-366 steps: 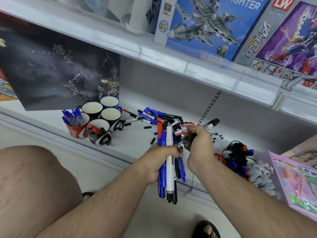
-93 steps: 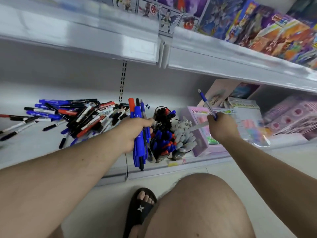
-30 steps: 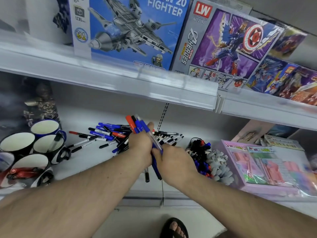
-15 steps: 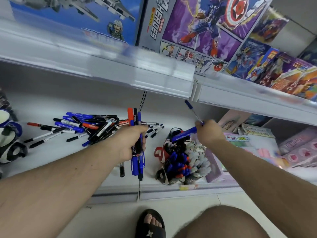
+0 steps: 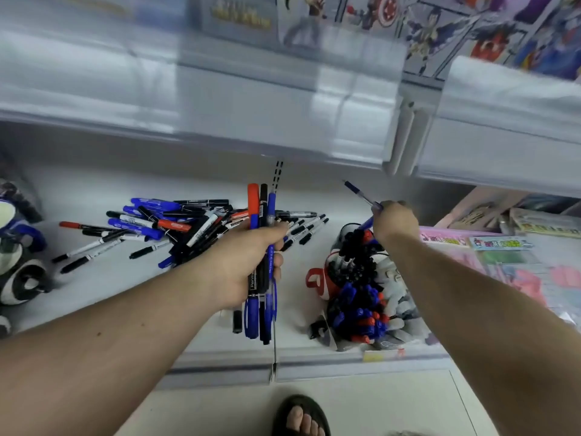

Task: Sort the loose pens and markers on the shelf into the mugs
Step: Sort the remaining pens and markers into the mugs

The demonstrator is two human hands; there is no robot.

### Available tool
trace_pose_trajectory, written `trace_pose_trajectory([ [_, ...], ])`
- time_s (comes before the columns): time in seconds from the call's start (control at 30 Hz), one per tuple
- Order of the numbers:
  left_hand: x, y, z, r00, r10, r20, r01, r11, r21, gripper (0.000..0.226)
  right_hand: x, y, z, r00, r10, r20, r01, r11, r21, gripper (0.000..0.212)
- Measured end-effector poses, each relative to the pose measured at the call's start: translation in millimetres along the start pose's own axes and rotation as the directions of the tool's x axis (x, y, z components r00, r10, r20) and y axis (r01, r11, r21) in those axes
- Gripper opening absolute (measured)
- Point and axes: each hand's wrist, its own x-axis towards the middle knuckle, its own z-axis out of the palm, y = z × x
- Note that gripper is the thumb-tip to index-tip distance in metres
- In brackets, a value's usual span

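My left hand (image 5: 248,262) grips a bundle of pens and markers (image 5: 261,272), red, black and blue, held upright over the shelf front. My right hand (image 5: 394,220) pinches a thin blue pen (image 5: 360,194) above a cluster of mugs (image 5: 358,287) packed with black, blue, red and grey pens. A loose pile of pens and markers (image 5: 176,225) lies on the white shelf (image 5: 119,278) to the left of my left hand. At the far left edge stand other mugs (image 5: 19,262), partly cut off.
An upper shelf edge (image 5: 251,114) with toy boxes overhangs close above. Pink packaged items (image 5: 509,256) lie to the right of the full mugs. Below the shelf lip, a sandalled foot (image 5: 301,416) stands on the floor.
My right hand with the thin blue pen has stayed above the full mugs on the right. The left hand keeps its bundle. The camera has tilted slightly.
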Motion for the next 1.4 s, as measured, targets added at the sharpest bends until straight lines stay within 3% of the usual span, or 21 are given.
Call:
trace_pose_trajectory([
  [0.1, 0.5, -3.2, -0.2, 0.999, 0.024, 0.036, -0.024, 1.000, -0.006, 0.007, 7.0, -6.2, 22.2, 0.997, 0.027, 0.071, -0.030, 0.999, 0.042, 0.030],
  [0.3, -5.5, -9.9, -10.4, 0.991, 0.023, 0.132, -0.034, 0.996, 0.083, 0.014, 24.7, -11.2, 28.4, 0.985, 0.076, 0.158, -0.096, 0.988, 0.125, 0.032],
  [0.4, -7.6, -10.1, -18.8, 0.987, 0.025, 0.158, -0.048, 0.988, 0.149, 0.015, 22.0, -17.1, 19.8, 0.980, 0.098, 0.174, -0.105, 0.994, 0.034, 0.037],
  [0.47, -9.3, -10.2, -24.2, 0.983, 0.044, 0.180, -0.082, 0.974, 0.212, 0.016, 9.3, -25.5, 7.6, 0.990, 0.065, 0.124, -0.056, 0.995, -0.077, 0.040],
  [0.57, -13.2, -9.9, -29.3, 0.977, 0.053, 0.208, -0.124, 0.930, 0.346, 0.015, -19.7, -41.3, -18.1, 0.990, -0.127, 0.059, 0.133, 0.984, -0.121, 0.042],
  [0.67, -20.5, -8.9, -32.7, 0.972, 0.031, 0.232, -0.140, 0.871, 0.471, 0.018, -66.6, -60.9, -53.8, 0.936, -0.303, 0.179, 0.286, 0.951, 0.114, 0.048],
  [0.8, -30.5, -11.9, -34.2, 0.951, -0.023, 0.309, -0.178, 0.775, 0.607, 0.019, -131.5, -75.2, -89.9, 0.876, -0.352, 0.330, 0.124, 0.826, 0.551, 0.047],
  [0.87, -35.1, -13.6, -33.2, 0.940, -0.054, 0.336, -0.194, 0.728, 0.658, 0.021, -153.4, -75.7, -101.4, 0.840, -0.397, 0.371, 0.077, 0.763, 0.642, 0.045],
  [1.0, -43.6, -18.6, -27.5, 0.909, -0.074, 0.411, -0.281, 0.619, 0.733, 0.026, -189.5, -78.7, -120.5, 0.775, -0.488, 0.402, 0.218, 0.803, 0.555, 0.050],
  [1.2, -59.1, -18.2, -26.6, 0.902, -0.057, 0.427, -0.312, 0.597, 0.739, 0.027, -220.1, -81.4, -136.8, 0.705, -0.616, 0.352, 0.540, 0.788, 0.296, 0.044],
  [1.4, -76.4, -9.8, -60.4, 0.928, -0.056, 0.369, -0.276, 0.561, 0.780, 0.023, -223.1, -84.4, -140.5, 0.777, -0.550, 0.308, 0.394, 0.805, 0.444, 0.041],
])
